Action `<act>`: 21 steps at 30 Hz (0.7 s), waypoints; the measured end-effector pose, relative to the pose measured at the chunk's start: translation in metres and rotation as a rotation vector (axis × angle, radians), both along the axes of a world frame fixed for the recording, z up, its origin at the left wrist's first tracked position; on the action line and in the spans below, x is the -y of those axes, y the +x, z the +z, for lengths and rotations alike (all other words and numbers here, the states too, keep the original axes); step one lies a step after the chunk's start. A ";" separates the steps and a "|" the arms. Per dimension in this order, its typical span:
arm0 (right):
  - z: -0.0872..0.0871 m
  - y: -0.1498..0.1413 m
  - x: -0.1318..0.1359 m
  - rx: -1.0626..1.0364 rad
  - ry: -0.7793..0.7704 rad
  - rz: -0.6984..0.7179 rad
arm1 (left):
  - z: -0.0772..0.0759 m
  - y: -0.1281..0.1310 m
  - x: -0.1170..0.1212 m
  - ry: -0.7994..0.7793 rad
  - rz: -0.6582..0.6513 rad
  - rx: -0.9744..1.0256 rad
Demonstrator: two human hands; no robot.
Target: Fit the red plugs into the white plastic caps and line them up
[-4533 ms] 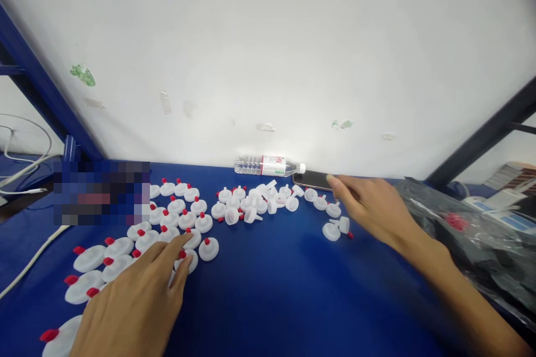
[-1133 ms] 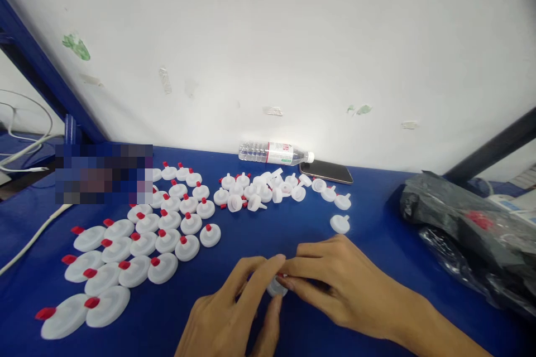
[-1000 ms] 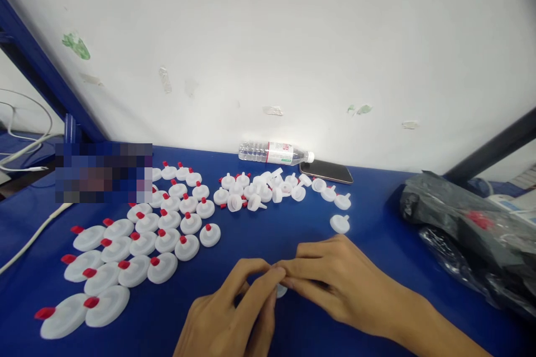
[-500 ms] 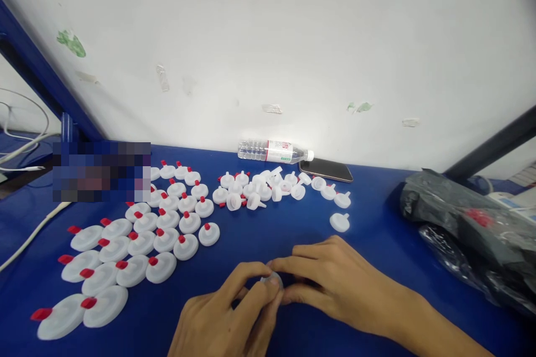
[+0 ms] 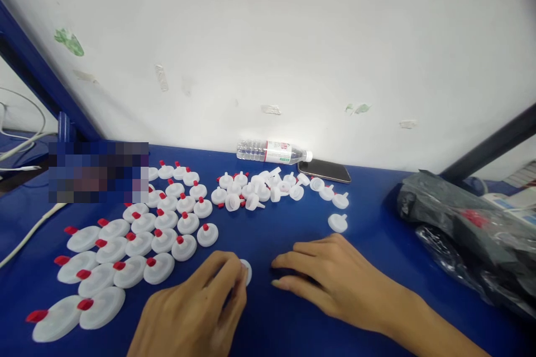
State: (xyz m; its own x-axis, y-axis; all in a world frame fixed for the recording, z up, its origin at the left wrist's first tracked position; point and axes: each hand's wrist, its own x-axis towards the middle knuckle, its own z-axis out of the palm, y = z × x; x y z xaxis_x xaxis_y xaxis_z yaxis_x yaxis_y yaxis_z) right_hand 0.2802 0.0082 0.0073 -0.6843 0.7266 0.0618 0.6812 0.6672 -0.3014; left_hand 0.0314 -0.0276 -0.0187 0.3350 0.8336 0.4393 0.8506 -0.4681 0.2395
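Note:
My left hand (image 5: 201, 301) pinches a small white round plastic cap (image 5: 248, 272), low over the blue table. Most of this cap is hidden behind my fingers, so its spout cannot be seen. To its right, my right hand (image 5: 322, 279) rests with thumb and forefinger apart and nothing between them. Left of my left hand, several white caps with red tips (image 5: 159, 268) lie in rows. A loose pile of white caps with spouts (image 5: 262, 189) lies farther back. One white cap (image 5: 338, 223) sits apart, just beyond my right hand.
A clear water bottle (image 5: 272, 152) lies along the wall, beside a dark phone (image 5: 324, 169). Dark plastic bags (image 5: 460, 228) fill the right side. A white cable (image 5: 33, 234) runs along the left edge, near a blurred-out patch. Blue frame posts (image 5: 33, 61) stand at the sides.
My left hand has moved left with the cap, away from my right hand. My right hand has let go of the cap and stays in about the same place, its fingers apart.

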 end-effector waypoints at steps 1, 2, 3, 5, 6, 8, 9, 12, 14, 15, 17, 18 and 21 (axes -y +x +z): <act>0.000 0.001 0.000 -0.016 0.033 -0.011 | 0.001 -0.004 -0.001 -0.017 0.053 -0.026; 0.000 0.002 -0.001 -0.042 0.078 -0.031 | 0.002 -0.009 -0.002 -0.035 0.107 -0.056; 0.001 0.004 -0.002 -0.077 0.135 -0.061 | 0.002 -0.014 -0.003 -0.044 0.155 -0.085; 0.004 0.009 -0.006 -0.144 0.280 -0.154 | 0.000 -0.026 -0.005 -0.057 0.217 -0.139; 0.006 0.013 -0.008 -0.165 0.364 -0.220 | -0.001 -0.031 -0.006 -0.063 0.232 -0.161; 0.010 0.023 -0.013 -0.147 0.506 -0.396 | -0.001 -0.039 -0.008 -0.078 0.246 -0.192; 0.011 0.029 -0.017 -0.094 0.534 -0.498 | -0.001 -0.041 -0.009 -0.096 0.254 -0.206; 0.013 0.045 -0.026 0.213 0.414 -0.746 | 0.004 -0.039 -0.009 -0.152 0.296 -0.234; 0.012 0.052 -0.031 0.411 0.292 -0.808 | 0.006 -0.035 -0.008 -0.164 0.335 -0.245; 0.011 0.053 -0.032 0.467 0.255 -0.815 | 0.006 -0.034 -0.007 -0.157 0.347 -0.252; 0.009 0.052 -0.033 0.484 0.212 -0.801 | 0.005 -0.033 -0.007 -0.124 0.345 -0.260; 0.008 0.050 -0.032 0.454 0.192 -0.780 | 0.003 -0.033 -0.006 -0.106 0.334 -0.259; 0.011 0.039 -0.026 0.234 0.074 -0.632 | -0.003 -0.037 -0.007 -0.061 0.290 -0.251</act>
State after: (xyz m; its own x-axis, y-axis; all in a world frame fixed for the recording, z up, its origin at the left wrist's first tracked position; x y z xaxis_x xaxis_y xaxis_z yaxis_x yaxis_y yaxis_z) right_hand 0.3191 0.0344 0.0180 -0.1311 0.9910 0.0286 0.9888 0.1328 -0.0675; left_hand -0.0053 -0.0206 -0.0214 0.1725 0.9316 0.3200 0.9813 -0.1908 0.0268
